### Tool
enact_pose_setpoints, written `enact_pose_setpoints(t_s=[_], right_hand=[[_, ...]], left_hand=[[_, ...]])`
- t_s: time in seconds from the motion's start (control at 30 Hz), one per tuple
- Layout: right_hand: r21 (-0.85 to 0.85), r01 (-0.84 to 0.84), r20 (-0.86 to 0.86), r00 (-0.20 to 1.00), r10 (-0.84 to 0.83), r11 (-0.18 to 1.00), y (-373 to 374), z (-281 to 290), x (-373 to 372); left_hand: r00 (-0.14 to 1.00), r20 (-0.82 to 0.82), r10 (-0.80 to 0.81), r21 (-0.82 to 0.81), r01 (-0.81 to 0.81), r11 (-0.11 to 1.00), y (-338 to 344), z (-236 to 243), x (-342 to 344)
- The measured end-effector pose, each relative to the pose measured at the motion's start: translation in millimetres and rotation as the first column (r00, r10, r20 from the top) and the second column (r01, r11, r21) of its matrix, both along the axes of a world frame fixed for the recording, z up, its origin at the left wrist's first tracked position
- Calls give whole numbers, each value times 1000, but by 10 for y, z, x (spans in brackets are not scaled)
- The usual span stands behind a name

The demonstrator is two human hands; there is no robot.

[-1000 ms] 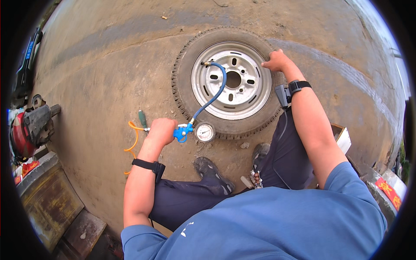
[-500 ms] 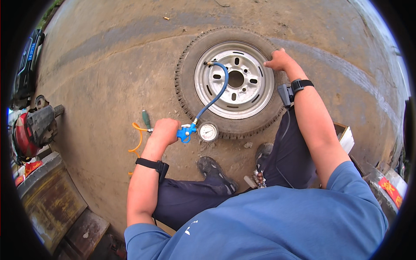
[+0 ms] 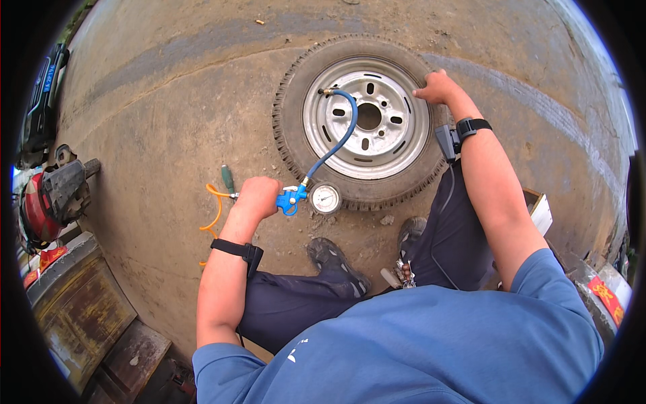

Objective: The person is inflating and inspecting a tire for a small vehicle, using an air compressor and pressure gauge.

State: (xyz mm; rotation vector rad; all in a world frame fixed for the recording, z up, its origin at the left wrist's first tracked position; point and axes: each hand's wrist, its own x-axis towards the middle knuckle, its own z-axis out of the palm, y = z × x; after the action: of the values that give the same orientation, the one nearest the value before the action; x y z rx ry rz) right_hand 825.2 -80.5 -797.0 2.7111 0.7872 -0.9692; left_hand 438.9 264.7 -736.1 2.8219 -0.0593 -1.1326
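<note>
My left hand (image 3: 261, 196) is closed around the handle of a blue tire inflator (image 3: 292, 200). A round white-faced pressure gauge (image 3: 326, 198) sits at the inflator's right end. From it a dark blue hose (image 3: 349, 133) curves up to a brass fitting (image 3: 328, 91) at the wheel's valve, on the upper left of the rim. The tire (image 3: 291, 128) lies flat on the ground around a silver steel rim (image 3: 363, 165). At the tire's right side, my right hand (image 3: 441, 89) grips the edge, thumb on the sidewall toward the rim; its other fingers are partly hidden.
An orange coiled air hose (image 3: 214, 219) trails from the inflator beside a green-handled tool (image 3: 227, 179). My shoes (image 3: 334, 261) stand just below the tire. At left are a red-and-black machine (image 3: 44, 209) and a worn metal box (image 3: 84, 303); a dark vehicle (image 3: 44, 108) stands beyond.
The wheel sits slightly higher in view, and the inflator and left hand have shifted up a little. Both hands keep their places on the inflator and tire.
</note>
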Motion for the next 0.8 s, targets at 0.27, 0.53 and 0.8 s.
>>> enact_pose_setpoints(t_s=[0.27,0.53,0.8], right_hand=[[28,-7,16,1000,7,1000,0,-20,1],[21,2,10,1000,-2,1000,4,2,-12],[16,1,5,1000,-1,1000,8,5,-5]], left_hand=[[1000,-25,14,12,-14,1000,33,-43,-15],[1000,-12,2,-1,-2,1000,46,-52,-10],[1000,-22,9,18,-8,1000,13,18,20]])
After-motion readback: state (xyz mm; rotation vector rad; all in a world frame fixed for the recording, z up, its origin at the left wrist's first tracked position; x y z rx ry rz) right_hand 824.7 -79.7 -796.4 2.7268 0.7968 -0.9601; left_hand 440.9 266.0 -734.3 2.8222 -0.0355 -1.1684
